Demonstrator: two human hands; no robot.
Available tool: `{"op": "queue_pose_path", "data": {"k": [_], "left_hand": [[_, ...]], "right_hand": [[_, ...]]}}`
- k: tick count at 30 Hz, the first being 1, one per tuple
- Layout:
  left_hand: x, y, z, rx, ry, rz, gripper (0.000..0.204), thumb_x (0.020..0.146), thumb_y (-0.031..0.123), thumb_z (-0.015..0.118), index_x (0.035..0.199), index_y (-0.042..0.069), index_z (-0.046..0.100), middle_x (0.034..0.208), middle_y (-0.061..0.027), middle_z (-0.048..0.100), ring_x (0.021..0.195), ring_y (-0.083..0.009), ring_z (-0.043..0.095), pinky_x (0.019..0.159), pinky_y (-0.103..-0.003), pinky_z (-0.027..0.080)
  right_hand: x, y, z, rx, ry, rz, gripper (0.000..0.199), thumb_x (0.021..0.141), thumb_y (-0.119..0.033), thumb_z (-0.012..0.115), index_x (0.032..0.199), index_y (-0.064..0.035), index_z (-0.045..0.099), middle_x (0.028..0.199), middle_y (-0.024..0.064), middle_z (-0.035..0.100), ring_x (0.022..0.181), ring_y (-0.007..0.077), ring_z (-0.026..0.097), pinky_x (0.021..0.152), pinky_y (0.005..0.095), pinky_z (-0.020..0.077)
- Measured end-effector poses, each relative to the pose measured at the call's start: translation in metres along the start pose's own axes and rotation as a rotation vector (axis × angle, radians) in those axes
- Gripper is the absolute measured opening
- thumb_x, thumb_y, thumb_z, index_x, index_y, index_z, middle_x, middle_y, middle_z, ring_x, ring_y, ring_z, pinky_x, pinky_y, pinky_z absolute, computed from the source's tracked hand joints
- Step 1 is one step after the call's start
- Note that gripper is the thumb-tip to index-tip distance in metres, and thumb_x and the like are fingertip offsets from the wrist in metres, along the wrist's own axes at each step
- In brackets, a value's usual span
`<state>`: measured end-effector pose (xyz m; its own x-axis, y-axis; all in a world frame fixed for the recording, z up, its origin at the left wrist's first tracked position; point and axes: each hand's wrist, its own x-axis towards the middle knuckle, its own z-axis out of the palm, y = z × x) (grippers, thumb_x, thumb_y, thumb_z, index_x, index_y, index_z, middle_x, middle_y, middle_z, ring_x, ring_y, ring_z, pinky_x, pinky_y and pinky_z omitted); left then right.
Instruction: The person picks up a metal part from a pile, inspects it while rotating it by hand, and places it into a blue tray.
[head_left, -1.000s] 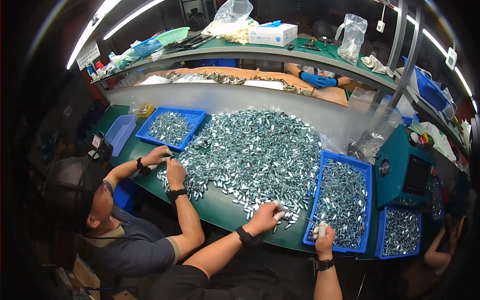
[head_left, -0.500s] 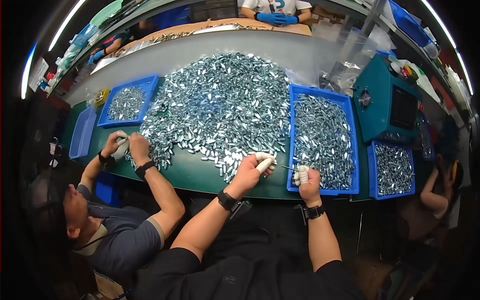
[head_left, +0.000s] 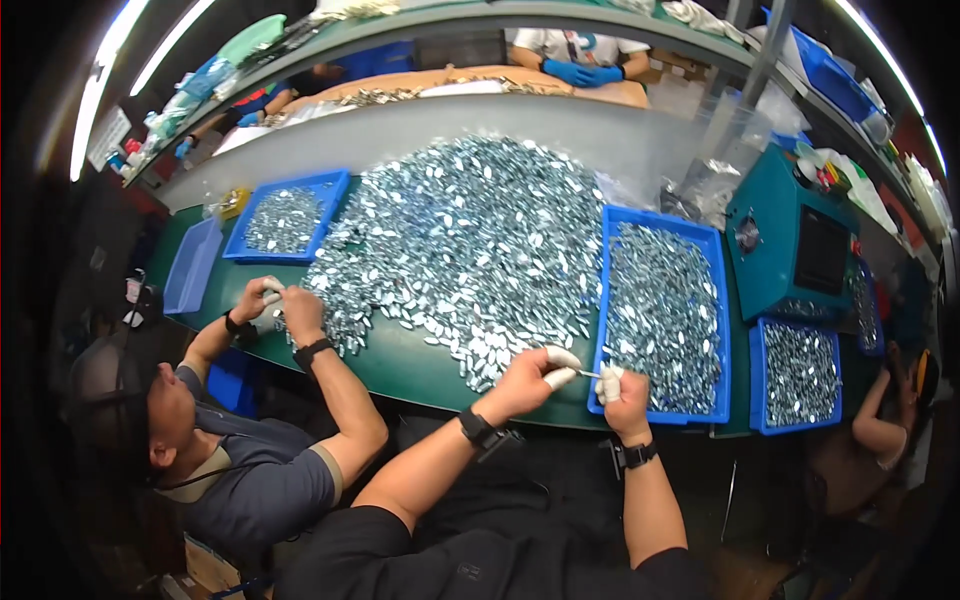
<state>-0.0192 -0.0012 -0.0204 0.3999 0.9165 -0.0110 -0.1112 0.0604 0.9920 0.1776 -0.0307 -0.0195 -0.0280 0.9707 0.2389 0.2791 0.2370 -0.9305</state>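
Observation:
My right hand (head_left: 625, 397), with white coverings on its fingertips, is closed around a thin metal rod (head_left: 589, 373) that points left. The rod's tip reaches the thumb and fingers of my left hand (head_left: 528, 384), which also wear white coverings. Those fingers are pinched together, and whatever lies between them is too small and hidden to make out. Just beyond my left hand spreads a large heap of small shiny metal pieces (head_left: 470, 235) on the green table (head_left: 395, 358). Below my right hand's fingers is the near left corner of a blue tray (head_left: 725, 340) full of similar pieces.
A co-worker (head_left: 240, 450) works close on my left, hands at the heap's edge. Beyond them are another filled blue tray (head_left: 240, 235) and a lilac-blue tray (head_left: 193, 268). To the right stand a teal machine (head_left: 765, 235) and a smaller filled tray (head_left: 762, 385). A grey barrier (head_left: 400, 118) runs behind.
My hands have come closer together, and the rod's tip now meets my left fingers instead of standing apart from them. The whole view has shifted, so everything appears lower and farther right.

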Motion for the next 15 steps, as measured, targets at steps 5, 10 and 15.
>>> {"op": "queue_pose_path", "data": {"k": [5,10,15], "left_hand": [[0.005,0.015,0.015,-0.247,-0.046,-0.332,0.009,0.091,0.009,0.062,0.094,0.000,0.062,0.084,-0.0035,0.067,0.075,-0.0101,0.062,0.070,-0.026,0.050],[0.007,0.003,0.023,-0.149,-0.091,-0.135,0.009,0.092,0.011,0.063,0.092,0.002,0.060,0.085,-0.0033,0.067,0.073,-0.0099,0.061,0.068,-0.025,0.050],[0.011,0.008,0.028,0.090,-0.092,0.106,0.011,0.091,0.011,0.063,0.096,0.001,0.061,0.084,-0.0038,0.067,0.074,-0.0098,0.061,0.069,-0.025,0.049]], "right_hand": [[-0.004,0.006,-0.003,-0.076,-0.027,-0.098,0.036,0.096,-0.018,0.055,0.063,-0.0013,0.057,0.052,0.0029,0.054,0.045,0.0094,0.050,0.044,0.0257,0.0369],[-0.007,0.014,-0.001,0.077,-0.015,-0.015,0.040,0.098,-0.021,0.053,0.063,-0.0019,0.056,0.052,0.0004,0.052,0.046,0.0075,0.046,0.044,0.0251,0.0346],[-0.006,0.019,-0.004,0.270,-0.011,0.135,0.043,0.099,-0.025,0.052,0.062,-0.0029,0.056,0.054,-0.0028,0.050,0.048,0.0049,0.042,0.044,0.0241,0.0315]]}}
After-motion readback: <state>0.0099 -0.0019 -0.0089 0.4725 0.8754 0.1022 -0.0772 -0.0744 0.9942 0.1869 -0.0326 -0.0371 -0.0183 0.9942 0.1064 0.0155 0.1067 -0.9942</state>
